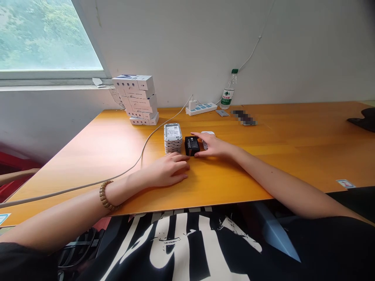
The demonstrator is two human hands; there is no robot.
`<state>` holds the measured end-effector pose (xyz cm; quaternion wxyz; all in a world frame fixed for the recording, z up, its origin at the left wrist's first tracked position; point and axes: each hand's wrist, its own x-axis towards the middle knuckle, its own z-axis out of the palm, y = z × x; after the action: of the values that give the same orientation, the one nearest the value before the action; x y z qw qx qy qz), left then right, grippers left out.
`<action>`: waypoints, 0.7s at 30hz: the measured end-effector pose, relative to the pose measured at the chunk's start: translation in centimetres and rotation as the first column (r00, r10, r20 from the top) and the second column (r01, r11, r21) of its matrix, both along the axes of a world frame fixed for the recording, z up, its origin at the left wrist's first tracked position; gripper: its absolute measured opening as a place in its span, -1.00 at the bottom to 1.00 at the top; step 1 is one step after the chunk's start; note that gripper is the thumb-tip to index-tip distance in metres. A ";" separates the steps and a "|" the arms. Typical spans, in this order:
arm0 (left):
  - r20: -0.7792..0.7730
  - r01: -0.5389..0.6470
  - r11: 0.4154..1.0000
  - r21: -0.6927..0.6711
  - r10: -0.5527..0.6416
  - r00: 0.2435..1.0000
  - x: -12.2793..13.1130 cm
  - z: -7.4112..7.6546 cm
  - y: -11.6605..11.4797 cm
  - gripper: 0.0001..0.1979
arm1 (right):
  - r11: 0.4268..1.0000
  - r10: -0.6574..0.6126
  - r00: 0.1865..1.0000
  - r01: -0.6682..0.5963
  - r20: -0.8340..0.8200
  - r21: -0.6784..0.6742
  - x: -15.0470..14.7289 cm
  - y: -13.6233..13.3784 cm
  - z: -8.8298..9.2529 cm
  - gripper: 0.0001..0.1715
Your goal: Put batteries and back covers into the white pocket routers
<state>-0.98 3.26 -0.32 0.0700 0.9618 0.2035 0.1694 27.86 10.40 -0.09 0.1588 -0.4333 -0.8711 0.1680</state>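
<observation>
My right hand point(215, 146) has its thumb at the near side and a finger at the far side of a small stack of black batteries point(192, 145), gripping it on the wooden table. White print shows on the top battery. My left hand point(168, 169) lies on the tabletop just in front, fingers loosely stretched out, nothing in it. Beyond its knuckles stands a neat stack of white rounded devices point(173, 134), the top one showing a label in an open recess. A white rounded object point(208, 133) is partly hidden behind my right hand.
White boxes point(137, 99) are piled at the back left. A white cable point(140, 158) crosses the table to a power strip point(201, 109). A water bottle point(228, 91), a small packet point(222, 112) and a blurred-out dark object point(244, 118) are farther right. Another person's arm point(17, 175) shows at left.
</observation>
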 end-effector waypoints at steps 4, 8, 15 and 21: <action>-0.030 0.005 1.000 -0.001 -0.005 1.000 0.0 0.0 -0.1 -0.76 | 1.000 0.004 1.000 -0.004 -0.002 0.018 -0.1 0.2 -0.3 0.21; -0.026 0.007 1.000 -0.026 -0.008 1.000 0.1 0.1 -0.2 -0.75 | 1.000 0.016 1.000 -0.016 -0.008 0.023 -0.2 0.2 -0.1 0.21; -0.007 0.011 0.999 -0.048 -0.011 1.000 0.1 0.0 -0.2 -0.76 | 0.999 0.035 0.999 -0.035 -0.017 0.018 -0.2 0.2 0.0 0.21; -0.024 0.007 0.998 -0.057 -0.009 1.000 -0.1 -0.1 -0.1 -0.76 | 1.000 -0.004 1.000 0.004 0.024 0.030 -0.3 0.1 0.0 0.22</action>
<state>-1.04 3.18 -0.41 0.0955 0.9622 0.2051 0.1518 27.60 10.45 -0.10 0.1550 -0.4346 -0.8745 0.1496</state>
